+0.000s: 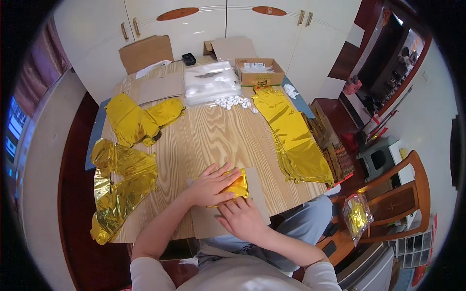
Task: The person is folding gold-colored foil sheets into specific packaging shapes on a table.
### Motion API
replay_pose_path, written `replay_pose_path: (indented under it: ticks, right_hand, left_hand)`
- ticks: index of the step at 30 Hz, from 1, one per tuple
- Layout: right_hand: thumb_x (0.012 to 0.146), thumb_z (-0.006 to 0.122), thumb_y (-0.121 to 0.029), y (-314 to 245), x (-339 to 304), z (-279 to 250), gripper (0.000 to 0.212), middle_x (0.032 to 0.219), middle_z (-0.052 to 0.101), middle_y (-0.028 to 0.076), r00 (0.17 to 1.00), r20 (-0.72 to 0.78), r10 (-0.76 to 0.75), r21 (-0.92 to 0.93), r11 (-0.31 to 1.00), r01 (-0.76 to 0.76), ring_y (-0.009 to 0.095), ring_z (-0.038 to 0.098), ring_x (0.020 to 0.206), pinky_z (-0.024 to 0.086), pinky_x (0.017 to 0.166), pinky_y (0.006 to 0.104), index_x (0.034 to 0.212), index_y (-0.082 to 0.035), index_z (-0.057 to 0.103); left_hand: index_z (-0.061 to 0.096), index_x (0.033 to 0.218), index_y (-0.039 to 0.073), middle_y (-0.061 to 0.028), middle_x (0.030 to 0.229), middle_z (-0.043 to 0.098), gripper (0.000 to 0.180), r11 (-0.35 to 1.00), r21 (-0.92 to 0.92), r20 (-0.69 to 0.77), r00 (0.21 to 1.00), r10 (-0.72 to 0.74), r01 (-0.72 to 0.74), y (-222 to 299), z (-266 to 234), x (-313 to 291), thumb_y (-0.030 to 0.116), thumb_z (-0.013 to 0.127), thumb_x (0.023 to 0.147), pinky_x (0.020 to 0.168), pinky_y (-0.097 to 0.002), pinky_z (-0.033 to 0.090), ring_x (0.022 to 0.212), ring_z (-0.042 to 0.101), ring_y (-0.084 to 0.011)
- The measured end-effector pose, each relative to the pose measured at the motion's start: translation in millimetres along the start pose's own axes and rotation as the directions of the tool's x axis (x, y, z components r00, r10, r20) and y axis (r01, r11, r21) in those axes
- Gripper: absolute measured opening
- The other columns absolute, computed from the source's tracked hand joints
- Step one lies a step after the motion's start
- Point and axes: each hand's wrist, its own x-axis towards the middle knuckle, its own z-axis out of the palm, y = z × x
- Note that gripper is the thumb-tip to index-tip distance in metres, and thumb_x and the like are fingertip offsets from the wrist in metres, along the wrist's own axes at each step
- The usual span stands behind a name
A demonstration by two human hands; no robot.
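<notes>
A gold foil balloon (239,188), folded into a small packet, lies on a cardboard sheet (204,224) at the table's near edge. My left hand (213,186) rests flat across its left part with the fingers stretched out, covering much of it. At the packet's near edge lies my right hand (241,219), fingers laid down and slightly apart, the fingertips touching the foil. Flat, unfolded gold foil balloons are spread at the left, one crumpled sheet (124,174) nearer and a stack (131,119) behind it. Another long stack (293,136) reaches along the right side.
Clear plastic bags (211,85) lie in a pile at the back, with small white rings (233,102) before them. A cardboard box (259,77) stands at the back right. Right of the table, a wooden chair (400,194) holds a bag of gold foil (358,216).
</notes>
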Motion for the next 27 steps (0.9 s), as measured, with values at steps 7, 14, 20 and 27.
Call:
replay_pose_path:
  ticks: [7, 14, 20, 27]
  right_hand:
    - [0.081, 0.06, -0.015, 16, -8, 0, 0.04, 0.106, 0.062, 0.008, 0.981, -0.177, -0.079, -0.004, 0.997, 0.079, 0.024, 0.056, 0.102, 0.04, 0.098, 0.0409, 0.12, -0.003, 0.06]
    - [0.08, 0.058, -0.013, 25, -11, 2, 0.026, 0.1, 0.064, 0.006, 0.975, -0.173, -0.142, 0.106, 0.981, 0.162, 0.021, 0.059, 0.099, 0.043, 0.094, 0.037, 0.103, -0.005, 0.065]
    - [0.08, 0.058, -0.015, 28, 3, -1, 0.02, 0.093, 0.062, 0.005, 0.974, -0.068, -0.215, -0.014, 0.977, 0.215, 0.021, 0.059, 0.093, 0.045, 0.087, 0.0347, 0.097, -0.007, 0.064]
    - [0.078, 0.058, -0.017, 27, 9, 0, 0.019, 0.087, 0.054, 0.004, 0.938, -0.278, -0.206, -0.177, 0.971, 0.161, 0.019, 0.055, 0.086, 0.043, 0.076, 0.0337, 0.095, -0.01, 0.061]
  left_hand:
    - [0.025, 0.153, 0.01, -0.0099, 0.157, 0.031, 0.072, 0.998, -0.058, 0.002, 1.0, 0.006, -0.006, 1, -4, 0, 0.054, 0.039, 0.098, 0.118, -0.0503, 0.009, 0.147, 0.022, -0.0306]
    - [0.025, 0.154, 0.011, -0.0094, 0.158, 0.029, 0.071, 0.999, -0.054, 0.025, 1.0, -0.004, 0.005, 3, -6, 1, 0.055, 0.036, 0.099, 0.118, -0.0505, 0.009, 0.148, 0.021, -0.0303]
    - [0.028, 0.153, 0.013, -0.0085, 0.158, 0.03, 0.069, 0.999, -0.047, 0.01, 1.0, -0.002, 0.002, 0, -3, 0, 0.055, 0.034, 0.099, 0.118, -0.0504, 0.009, 0.147, 0.022, -0.0301]
    - [0.029, 0.153, 0.014, -0.0082, 0.157, 0.031, 0.068, 0.997, -0.079, -0.005, 1.0, 0.004, -0.005, 0, -3, 0, 0.056, 0.032, 0.1, 0.118, -0.0504, 0.01, 0.147, 0.023, -0.03]
